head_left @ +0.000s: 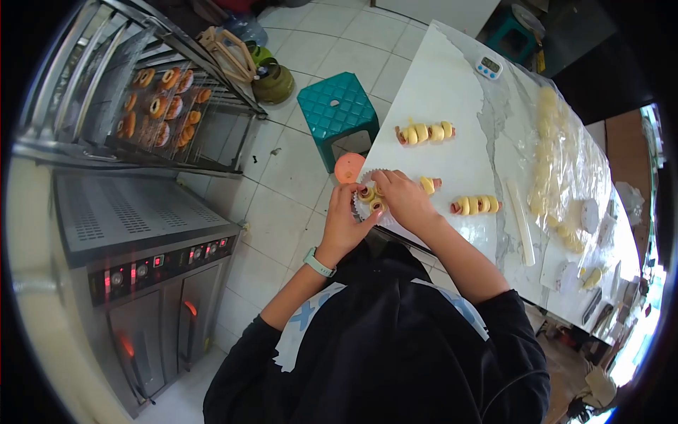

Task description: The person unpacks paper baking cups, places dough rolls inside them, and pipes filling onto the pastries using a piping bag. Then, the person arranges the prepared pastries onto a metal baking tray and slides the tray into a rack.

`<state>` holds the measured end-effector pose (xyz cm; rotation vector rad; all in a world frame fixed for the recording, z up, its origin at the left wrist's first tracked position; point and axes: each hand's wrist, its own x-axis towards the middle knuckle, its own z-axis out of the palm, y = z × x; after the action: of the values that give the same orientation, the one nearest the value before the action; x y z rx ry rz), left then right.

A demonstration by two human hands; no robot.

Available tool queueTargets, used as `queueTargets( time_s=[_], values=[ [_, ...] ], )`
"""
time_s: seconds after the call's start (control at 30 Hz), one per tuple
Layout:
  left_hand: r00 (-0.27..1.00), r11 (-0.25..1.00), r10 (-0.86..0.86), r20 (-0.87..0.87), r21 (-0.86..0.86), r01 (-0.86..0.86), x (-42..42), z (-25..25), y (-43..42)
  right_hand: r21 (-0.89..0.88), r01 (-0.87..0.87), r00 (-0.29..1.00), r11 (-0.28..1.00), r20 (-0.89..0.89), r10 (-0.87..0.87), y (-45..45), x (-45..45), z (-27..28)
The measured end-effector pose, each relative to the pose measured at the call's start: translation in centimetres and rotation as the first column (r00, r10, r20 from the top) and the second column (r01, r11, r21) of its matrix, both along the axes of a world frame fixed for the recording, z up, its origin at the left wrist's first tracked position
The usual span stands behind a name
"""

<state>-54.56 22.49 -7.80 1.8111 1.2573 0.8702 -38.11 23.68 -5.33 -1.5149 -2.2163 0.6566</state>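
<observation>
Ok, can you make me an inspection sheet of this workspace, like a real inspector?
Surface: white table with grey veins.
Job's things: fluted cup holding cut dough pieces; filled dough rolls on the table.
Clutter: timer, long white stick, clear plastic sheet.
Hands: left hand and right hand both touch the cup; grip partly hidden.
Cables: nothing clearly seen.
Surroundings: green stool, metal oven with red lights, rack with doughnuts.
</observation>
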Motion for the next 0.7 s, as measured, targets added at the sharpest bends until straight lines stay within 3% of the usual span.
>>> queueTargets(
  time_s=[0.17,0.23,0.33,0.4,0.47,0.5,0.53,0.57,0.6,0.7],
  values=[
    [0.990,0.994,-0.093,0.102,0.063,0.087,-1.2,-0.1,0.8,0.064,-0.054,0.998,0.997,0.020,0.053,-1.3,1.2,2.6],
    [0.995,0.998,-0.052,0.085,0.045,0.048,-1.9,0.3,1.2,-0.010,0.218,0.970,0.976,-0.111,-0.218,-1.6,3.2,5.2],
    [0.994,0.999,-0.036,0.105,0.039,0.032,-2.8,0.4,2.7,-0.073,0.287,0.958,0.955,0.049,-0.284,-2.4,6.5,4.2],
    [0.987,0.999,-0.047,0.154,0.026,0.043,-2.4,0.6,3.7,-0.010,0.249,0.967,0.968,0.055,-0.248,-2.7,7.2,2.3],
    [0.965,0.949,-0.243,0.104,0.233,0.214,-2.2,0.2,4.7,-0.206,0.297,0.954,0.932,0.032,-0.297,-2.7,7.2,1.4],
    [0.965,0.950,-0.239,0.110,0.232,0.209,-2.1,0.4,4.8,-0.200,0.399,0.913,0.895,-0.007,-0.408,-2.9,6.9,1.4],
    [0.962,0.931,-0.272,-0.004,0.252,0.264,-1.8,0.6,4.6,-0.203,0.395,0.915,0.896,-0.003,-0.404,-3.1,6.5,1.4],
    [0.947,0.909,-0.299,-0.120,0.265,0.320,-1.5,0.8,4.6,-0.207,0.480,0.836,0.853,-0.185,-0.516,-3.0,6.1,1.3],
    [0.948,0.912,-0.295,-0.121,0.260,0.317,-1.4,0.8,4.6,-0.232,0.557,0.714,0.798,-0.358,-0.602,-3.1,5.5,1.2],
    [0.926,0.909,-0.319,-0.201,0.210,0.359,-1.4,0.5,4.5,-0.407,0.429,0.663,0.806,-0.465,-0.587,-3.1,1.9,4.1]
  ],
)
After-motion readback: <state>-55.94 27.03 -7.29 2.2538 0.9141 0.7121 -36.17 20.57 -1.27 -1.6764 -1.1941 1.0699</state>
